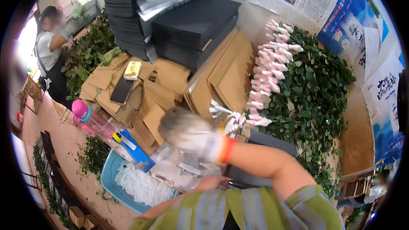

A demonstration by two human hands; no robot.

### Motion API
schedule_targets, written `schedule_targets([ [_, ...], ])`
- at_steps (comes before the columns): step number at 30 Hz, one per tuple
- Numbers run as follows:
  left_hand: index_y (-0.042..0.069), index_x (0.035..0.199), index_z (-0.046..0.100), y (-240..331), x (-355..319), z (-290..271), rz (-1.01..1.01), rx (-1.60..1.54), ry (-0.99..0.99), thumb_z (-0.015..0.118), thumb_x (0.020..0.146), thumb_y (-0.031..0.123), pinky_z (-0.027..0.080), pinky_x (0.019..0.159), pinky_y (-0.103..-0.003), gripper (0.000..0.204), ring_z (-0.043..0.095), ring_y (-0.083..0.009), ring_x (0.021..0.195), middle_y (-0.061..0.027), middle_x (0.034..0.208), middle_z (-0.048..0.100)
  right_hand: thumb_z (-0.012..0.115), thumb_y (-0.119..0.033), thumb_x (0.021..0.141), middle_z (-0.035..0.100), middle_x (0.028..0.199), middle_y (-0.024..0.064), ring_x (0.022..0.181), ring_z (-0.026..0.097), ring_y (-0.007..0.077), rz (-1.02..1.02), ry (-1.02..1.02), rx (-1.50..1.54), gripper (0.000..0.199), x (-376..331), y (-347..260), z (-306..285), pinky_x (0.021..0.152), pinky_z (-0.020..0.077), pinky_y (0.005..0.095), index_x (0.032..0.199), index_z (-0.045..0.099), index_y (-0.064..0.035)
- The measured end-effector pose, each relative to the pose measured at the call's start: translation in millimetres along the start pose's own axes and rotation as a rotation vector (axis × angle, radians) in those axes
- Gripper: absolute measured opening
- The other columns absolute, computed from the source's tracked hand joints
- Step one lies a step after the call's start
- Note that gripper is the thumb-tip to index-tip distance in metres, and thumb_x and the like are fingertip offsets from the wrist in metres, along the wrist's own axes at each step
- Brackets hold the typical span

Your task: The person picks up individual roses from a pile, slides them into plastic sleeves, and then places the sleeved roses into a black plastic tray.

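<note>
My right hand (191, 136), in a white glove with a grey coating and an orange cuff, is over the middle of the workbench. It is smeared by motion, so its fingers and anything in them cannot be made out. Low in the middle, close to my body, my left hand (214, 182) has its fingers at the edge of a dark flat sheet (272, 142), which passes under my right forearm. White strips (198, 169) lie on the bench below my right glove. Beyond it are several white-sleeved buds (226, 115).
Leafy rose stems (311, 89) with pale pink wrapped buds (272, 66) are heaped at right. Stacked brown cardboard (230, 68) and black sheets (191, 25) stand behind. At left are a phone (122, 91), pink-capped bottle (91, 117) and blue tub (111, 174). A co-worker (51, 47) stands far left.
</note>
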State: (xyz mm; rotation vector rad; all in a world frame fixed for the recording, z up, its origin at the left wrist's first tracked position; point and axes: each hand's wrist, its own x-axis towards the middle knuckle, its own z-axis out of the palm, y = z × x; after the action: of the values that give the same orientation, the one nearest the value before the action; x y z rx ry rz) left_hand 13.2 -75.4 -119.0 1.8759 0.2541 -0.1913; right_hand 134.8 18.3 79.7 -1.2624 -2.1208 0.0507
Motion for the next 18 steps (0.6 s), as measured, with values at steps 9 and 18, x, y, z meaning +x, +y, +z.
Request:
schedule_targets([
  [9,0.027,0.119,0.070,4.0,0.5,2.1,-0.118,0.071,0.146,0.065,0.081,0.019,0.055,0.070,-0.038,0.039,0.068,-0.0291,0.080,-0.0055,0.093,0.072,0.065,-0.023,0.085,0.070,0.086,0.0127,0.075,0.068,0.0268,0.769,-0.238,-0.153,0.034,-250.3,-52.9,-140.6,0.067,0.0553,0.0413,0.113,0.064,-0.0029],
  [18,0.028,0.109,0.074,48.6,-4.7,-58.2,0.220,0.648,-0.026,0.069,0.074,0.012,0.044,0.100,-0.046,0.038,0.056,-0.0264,0.116,-0.0095,0.128,0.059,0.071,-0.025,0.089,0.062,0.073,-0.0005,0.057,0.053,0.0056,1.761,-0.070,1.246,0.019,-245.5,-42.2,-77.5,0.048,0.0393,0.0204,0.100,0.068,-0.0096],
])
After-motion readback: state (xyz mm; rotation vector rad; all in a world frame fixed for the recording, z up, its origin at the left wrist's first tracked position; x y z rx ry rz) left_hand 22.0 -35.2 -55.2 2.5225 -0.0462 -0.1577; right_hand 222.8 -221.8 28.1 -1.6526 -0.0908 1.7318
